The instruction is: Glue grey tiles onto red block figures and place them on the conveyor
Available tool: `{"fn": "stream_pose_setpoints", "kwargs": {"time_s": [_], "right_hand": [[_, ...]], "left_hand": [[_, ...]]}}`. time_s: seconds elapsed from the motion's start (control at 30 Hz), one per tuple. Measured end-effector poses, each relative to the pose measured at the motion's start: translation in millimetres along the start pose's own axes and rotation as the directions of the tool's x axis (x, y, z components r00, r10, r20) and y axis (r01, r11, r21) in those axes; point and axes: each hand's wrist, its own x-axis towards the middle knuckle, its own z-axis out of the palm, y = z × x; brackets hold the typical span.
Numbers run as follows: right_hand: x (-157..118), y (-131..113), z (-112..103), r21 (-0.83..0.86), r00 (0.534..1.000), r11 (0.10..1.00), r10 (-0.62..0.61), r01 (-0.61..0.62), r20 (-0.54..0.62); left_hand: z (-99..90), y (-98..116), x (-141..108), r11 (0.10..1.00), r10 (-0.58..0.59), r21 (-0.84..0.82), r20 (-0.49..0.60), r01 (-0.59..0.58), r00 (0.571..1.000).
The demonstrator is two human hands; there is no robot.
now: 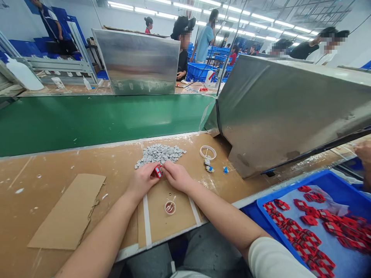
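Over the brown work surface, my left hand [145, 177] is closed on a small red toy car part [158, 171] with pale blue patches. My right hand [176, 175] touches its right side with bent fingers; whether a small piece sits in those fingertips is hidden. Just beyond both hands lies a pile of small grey flat pieces [158, 153]. Nearer me, a small cup [170, 207] of reddish stuff has a thin white stick [173, 200] leaning in it.
A blue crate [261, 202] with many red parts [301, 239] stands at my right. Cardboard [69, 212] lies left. A tape ring [208, 146] lies right of the pile. Metal panels [142, 58] and a green belt [87, 119] lie beyond. A co-worker's hand [363, 154] shows far right.
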Motion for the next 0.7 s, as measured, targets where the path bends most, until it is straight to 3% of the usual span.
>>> {"fn": "stream_pose_setpoints", "kwargs": {"time_s": [0.13,0.33,0.57,0.7], "right_hand": [[-2,0,0,-0.036,1.000,0.999,0.001,-0.002,-0.017],[-2,5,-9,0.078,0.998,0.995,0.057,-0.060,0.033],[-2,6,-21,0.024,0.974,0.977,-0.215,0.213,0.067],[-4,4,-21,-0.014,0.951,0.952,-0.305,0.306,0.044]], "left_hand": [[-2.1,5,1,1.000,0.011,-0.026,0.013,-0.010,1.000],[-4.7,6,2,0.993,0.074,-0.086,-0.017,-0.075,0.997],[-11.9,14,2,0.967,0.231,-0.089,-0.093,-0.240,0.968],[-12.6,18,0,0.958,0.264,-0.087,-0.102,-0.273,0.959]]}}
